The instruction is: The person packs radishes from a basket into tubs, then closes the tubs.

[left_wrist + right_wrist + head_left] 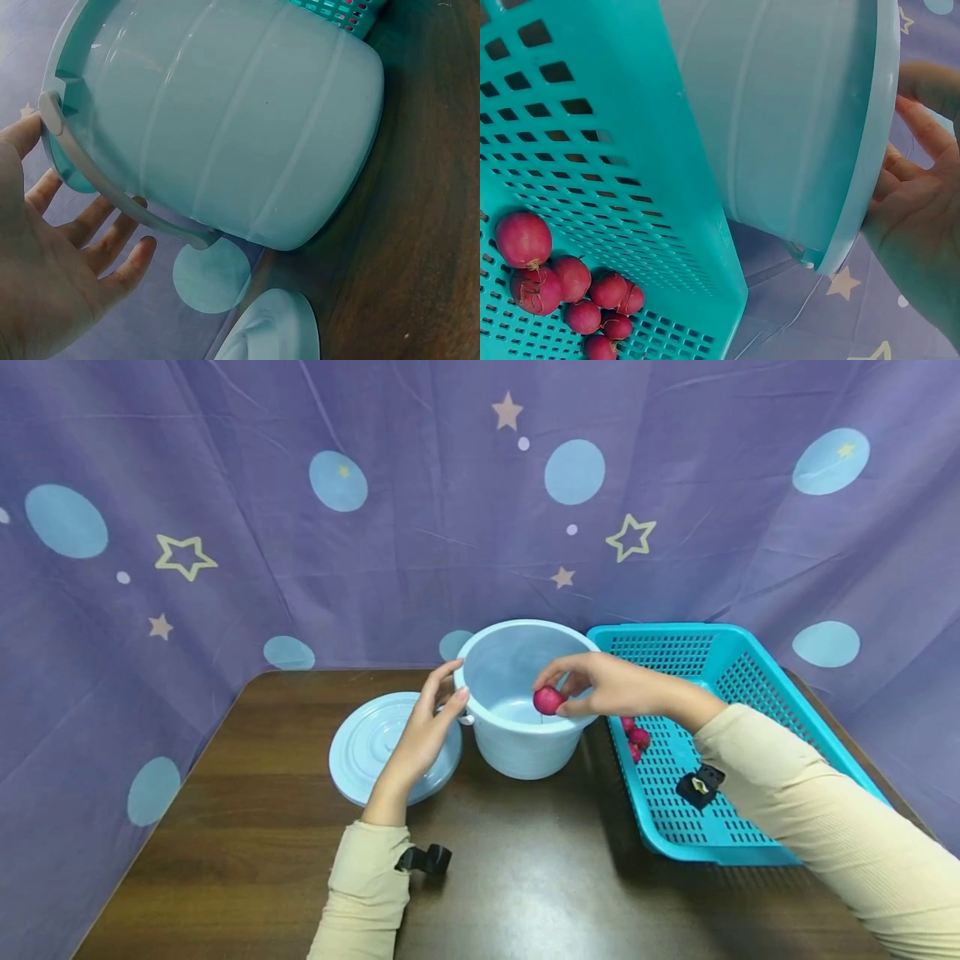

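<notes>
My right hand [596, 685] pinches a red radish [549, 700] between thumb and fingertips, over the mouth of a light blue bucket [528, 747]. In the right wrist view, the bucket's rim hides the radish and the fingertips of that hand [922, 176]. My left hand [423, 727] touches the rim on the bucket's left side, its fingers spread and fairly straight. From the left wrist, the bucket's pale handle [112, 191] hangs down the side, close by the left hand [67, 262]. More radishes [574, 277] lie in a turquoise basket [757, 854].
The basket stands right of the bucket, close to it. A round light blue lid [360, 743] lies on the brown wooden table [247, 827], left of the bucket and partly behind my left forearm. A purple patterned curtain [450, 543] hangs behind the table.
</notes>
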Demonstrator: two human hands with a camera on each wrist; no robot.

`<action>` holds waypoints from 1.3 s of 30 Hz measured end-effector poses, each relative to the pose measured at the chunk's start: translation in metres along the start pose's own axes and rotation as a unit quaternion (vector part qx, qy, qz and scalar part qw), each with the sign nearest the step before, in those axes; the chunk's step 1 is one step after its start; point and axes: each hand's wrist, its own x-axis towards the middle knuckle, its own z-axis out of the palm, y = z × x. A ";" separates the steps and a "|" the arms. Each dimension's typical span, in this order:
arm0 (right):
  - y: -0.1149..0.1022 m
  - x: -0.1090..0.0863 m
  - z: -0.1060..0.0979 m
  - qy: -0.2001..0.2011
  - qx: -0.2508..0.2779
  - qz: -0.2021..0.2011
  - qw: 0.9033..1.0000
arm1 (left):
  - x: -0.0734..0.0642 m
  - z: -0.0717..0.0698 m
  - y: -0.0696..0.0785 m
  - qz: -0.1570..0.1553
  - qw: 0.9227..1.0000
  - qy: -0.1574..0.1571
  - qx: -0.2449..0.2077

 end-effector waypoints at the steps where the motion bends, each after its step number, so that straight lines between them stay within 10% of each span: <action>1: 0.001 0.000 -0.001 0.002 0.000 -0.004 1.000 | 0.000 0.000 0.000 0.000 1.000 0.001 0.000; 20: 0.012 -0.057 -0.045 0.134 0.017 0.013 0.991 | 0.000 -0.001 0.002 0.002 1.000 -0.006 0.005; 39: 0.119 -0.079 -0.034 0.091 -0.011 0.112 0.989 | -0.001 -0.004 -0.004 -0.003 1.000 -0.013 0.010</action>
